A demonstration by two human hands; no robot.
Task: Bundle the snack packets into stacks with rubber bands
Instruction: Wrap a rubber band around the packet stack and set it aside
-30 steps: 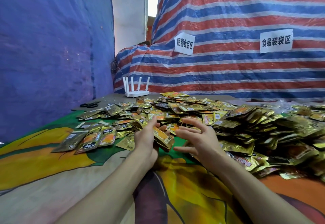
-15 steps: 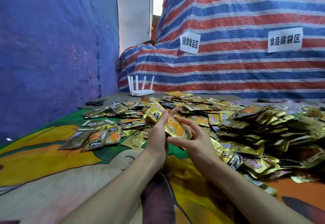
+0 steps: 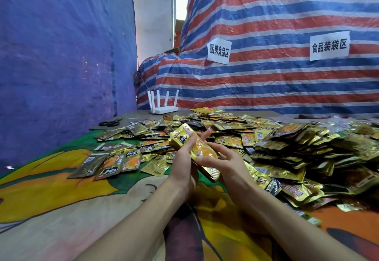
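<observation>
A stack of gold snack packets [image 3: 194, 148] is raised above the cloth, tilted from upper left to lower right. My left hand [image 3: 184, 158] grips it from below and the left, thumb across the top packet. My right hand [image 3: 223, 160] holds the stack's lower right end, fingers curled over the orange print. A large heap of loose gold packets [image 3: 287, 148] lies behind and to the right of my hands. No rubber band shows in either hand.
Several packets [image 3: 114, 162] lie flat to the left on the colourful printed cloth [image 3: 61, 199]. Black scissors [image 3: 109, 123] and a white router [image 3: 164, 109] sit at the far edge. Blue tarp stands at the left, striped tarp behind.
Both hands lifted the stack off the cloth and brought it nearer. My right hand, open over the heap a second ago, now holds the stack's lower end.
</observation>
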